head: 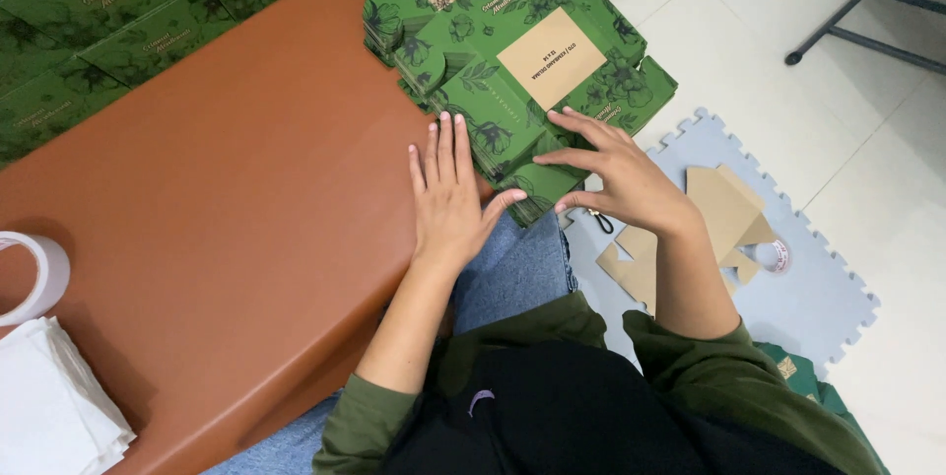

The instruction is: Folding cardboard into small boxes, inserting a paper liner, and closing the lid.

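Observation:
A stack of flat green cardboard boxes with a floral print (512,61) lies at the near right corner of the brown table (227,199), partly overhanging its edge. The top sheet carries a tan label patch (550,58). My left hand (448,199) rests flat on the table with its fingers against the stack's near left edge. My right hand (616,174) lies on the stack's near corner, fingers spread and curled over the top sheet's edge. Neither hand has lifted anything.
More green printed boxes (108,22) cover the table's far left. A white tape roll (34,278) and folded white paper (54,406) sit at the near left. On the floor lie a grey-blue foam mat (828,278), tan cardboard scraps (724,214) and a small tape roll (777,256).

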